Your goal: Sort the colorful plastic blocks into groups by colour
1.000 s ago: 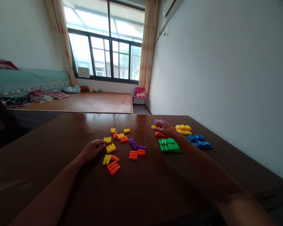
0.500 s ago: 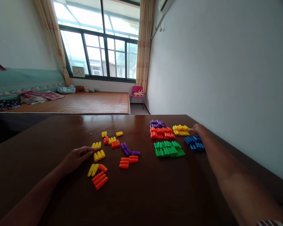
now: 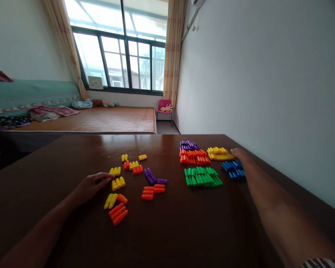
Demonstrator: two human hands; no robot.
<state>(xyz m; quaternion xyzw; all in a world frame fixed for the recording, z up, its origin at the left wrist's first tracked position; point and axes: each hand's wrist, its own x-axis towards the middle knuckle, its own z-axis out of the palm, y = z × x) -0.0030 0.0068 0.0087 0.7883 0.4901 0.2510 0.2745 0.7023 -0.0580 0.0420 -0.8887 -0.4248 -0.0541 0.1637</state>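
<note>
On the left of the dark table my left hand (image 3: 96,183) rests with its fingers drawn together. The fingertips touch or nearly touch a group of yellow bullet-shaped plastic pieces (image 3: 118,183); whether they hold one is unclear. Another yellow group (image 3: 115,171) lies just beyond. Far over on the right, my right hand (image 3: 239,154) is beside a two-row yellow pile (image 3: 220,153), slightly apart from its right end. Its fingers are mostly hidden. Blue pieces (image 3: 234,170) lie partly under the right forearm.
Green (image 3: 202,176), red-orange (image 3: 194,157) and purple (image 3: 189,145) piles lie left of the yellow pile. Scattered orange (image 3: 147,193), purple (image 3: 150,176) and yellow pieces lie mid-left. The wooden table (image 3: 184,227) ends near a white wall (image 3: 257,74). A bed (image 3: 123,117) stands beyond.
My right hand has drawn back a little from the yellow pile, whose front row now shows farther to the right. My left hand stays in place. The view has shifted slightly.
</note>
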